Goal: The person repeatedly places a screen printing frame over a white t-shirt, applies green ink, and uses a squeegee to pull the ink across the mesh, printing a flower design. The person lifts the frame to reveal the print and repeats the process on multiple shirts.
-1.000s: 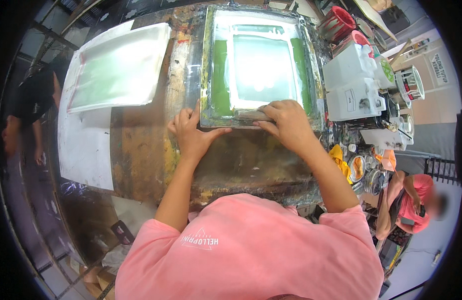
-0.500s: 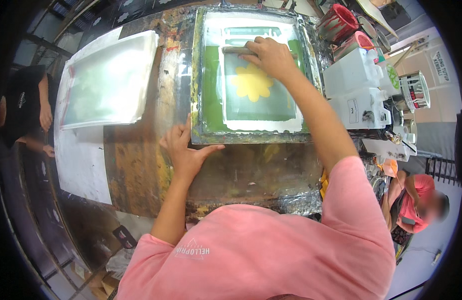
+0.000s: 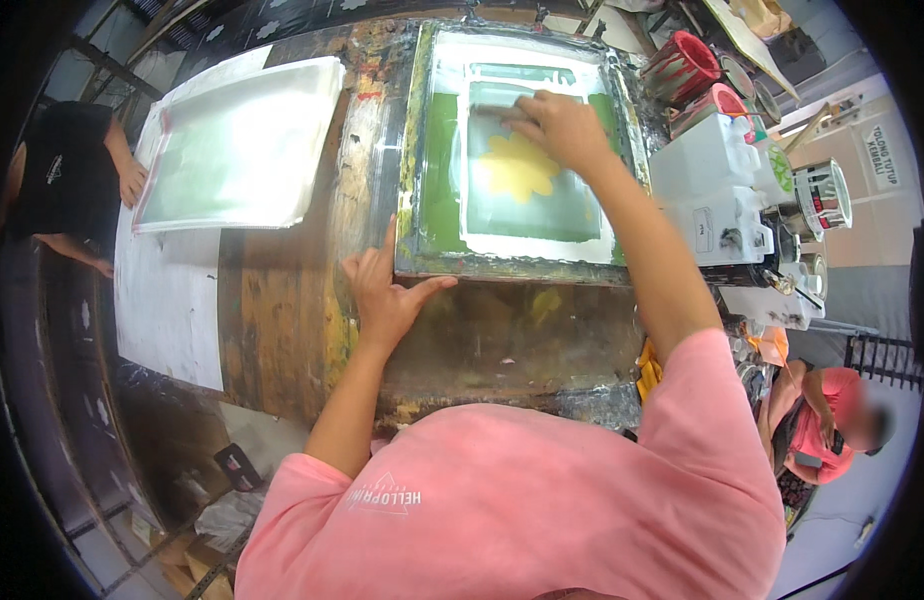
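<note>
Right now, the printing frame (image 3: 512, 267) seems to lie flat in the upper middle of the picture. A yellow flower shape (image 3: 519, 170) shows through its screen. The work looks partway done to me. White paint (image 3: 542, 248) sits in thick lines at the top and bottom of the screen's middle, so some has been spread. The frame is down and a bar is on the screen, so I judge that this turn is not finished. I cannot tell how well the paint went through.

The right hand (image 3: 560, 122) is near the top of the screen. It seems to pinch a dark scraper bar (image 3: 490, 112), but both are blurry. The left hand (image 3: 382, 290) is spread at the frame's lower left corner. Its thumb is along the bottom edge, and its pointing finger goes up the left side. It holds nothing up.

In the upper left is a pile of shiny sheets (image 3: 242, 150) on the brown worktop (image 3: 282, 330). A co-worker's hand (image 3: 132, 183) is beside the pile. In the upper right are pale jugs (image 3: 697, 150) and red tubs (image 3: 682, 62).
</note>
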The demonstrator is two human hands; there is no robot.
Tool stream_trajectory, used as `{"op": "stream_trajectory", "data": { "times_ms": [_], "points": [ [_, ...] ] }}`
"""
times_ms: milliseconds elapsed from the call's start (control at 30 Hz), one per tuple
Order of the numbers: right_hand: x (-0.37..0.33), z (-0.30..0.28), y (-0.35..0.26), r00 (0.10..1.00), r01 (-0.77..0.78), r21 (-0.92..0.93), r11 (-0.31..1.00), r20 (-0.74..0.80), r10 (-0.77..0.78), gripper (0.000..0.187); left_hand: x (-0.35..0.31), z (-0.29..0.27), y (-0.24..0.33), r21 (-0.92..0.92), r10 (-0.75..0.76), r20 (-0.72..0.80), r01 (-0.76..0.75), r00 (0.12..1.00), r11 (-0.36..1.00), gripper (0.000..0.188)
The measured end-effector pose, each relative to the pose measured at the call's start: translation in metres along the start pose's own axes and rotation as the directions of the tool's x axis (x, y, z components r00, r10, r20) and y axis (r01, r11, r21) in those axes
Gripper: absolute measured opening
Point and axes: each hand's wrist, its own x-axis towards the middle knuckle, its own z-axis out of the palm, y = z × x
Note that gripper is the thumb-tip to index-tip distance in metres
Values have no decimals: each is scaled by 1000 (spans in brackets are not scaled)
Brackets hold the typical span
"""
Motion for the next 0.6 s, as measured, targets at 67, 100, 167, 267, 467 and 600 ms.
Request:
{"op": "stream_trajectory", "data": {
  "times_ms": [67,100,167,267,467,600],
  "points": [
    [-37,-17,-27,1000,-10,10,1000,29,9,43,0,-2,3,-14,-28,19,28,999,1000,112],
    [-56,-28,-44,997,-31,2,1000,67,30,42,0,-4,5,-17,-62,45,63,997,998,110],
    [-94,-45,-71,993,-16,-9,1000,120,17,45,3,-7,10,-8,-89,67,89,994,996,107],
    [-123,-82,-108,989,-69,58,996,135,60,41,5,-9,13,-109,-98,46,103,994,989,101],
    [-92,-158,-116,932,37,-192,981,-348,-103,32,74,-36,66,-671,-190,-114,65,975,739,80],
    [-50,-183,-101,839,-4,-206,979,-533,-109,33,106,-50,73,-658,-108,-228,-71,968,750,69]
  ]
}}
